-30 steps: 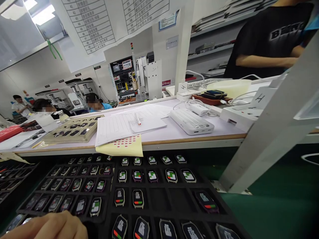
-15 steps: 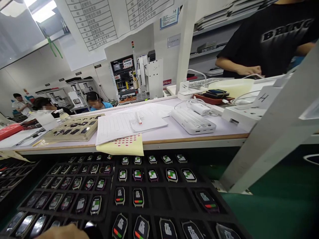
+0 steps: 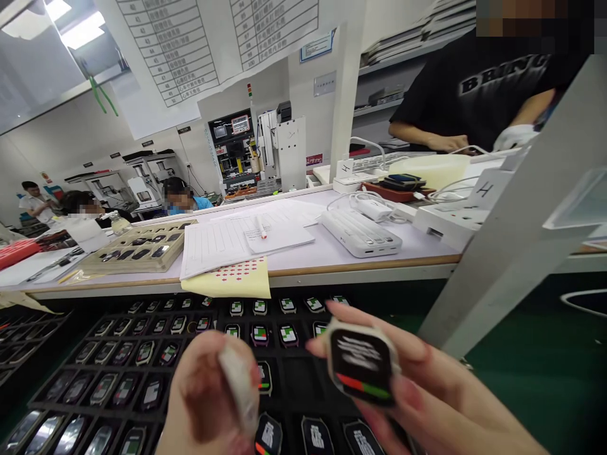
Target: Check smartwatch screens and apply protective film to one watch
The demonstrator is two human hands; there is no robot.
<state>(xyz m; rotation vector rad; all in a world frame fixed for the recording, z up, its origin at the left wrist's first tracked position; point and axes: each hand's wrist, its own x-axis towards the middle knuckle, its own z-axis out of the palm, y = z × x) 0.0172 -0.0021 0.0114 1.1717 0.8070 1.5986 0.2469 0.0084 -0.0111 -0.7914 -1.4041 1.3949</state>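
My right hand [image 3: 417, 379] grips a smartwatch case [image 3: 363, 363] by its edges, fingers above and thumb below. It has an off-white frame and no strap. Its lit screen, facing me, shows blurred white characters over a red and green bar. My left hand [image 3: 203, 392] is curled closed beside it, around a pale curved object [image 3: 239, 382] too smeared to identify. Both hands hover over a black tray [image 3: 298, 379] of similar watches in square compartments. Some of those screens [image 3: 288, 335] show green and white blocks. My hands hide part of the tray.
Above the tray runs a shelf with papers [image 3: 222, 240], a pen [image 3: 262, 229], a white power bank [image 3: 360, 234] and a beige parts tray [image 3: 142, 249]. A slanted metal post [image 3: 516, 208] stands at right. Co-workers sit or stand beyond, one in a black shirt [image 3: 474, 95].
Both hands have risen into view over the tray, the right one holding a watch. Only part of one hand showed at the bottom left before. The view has shifted slightly.
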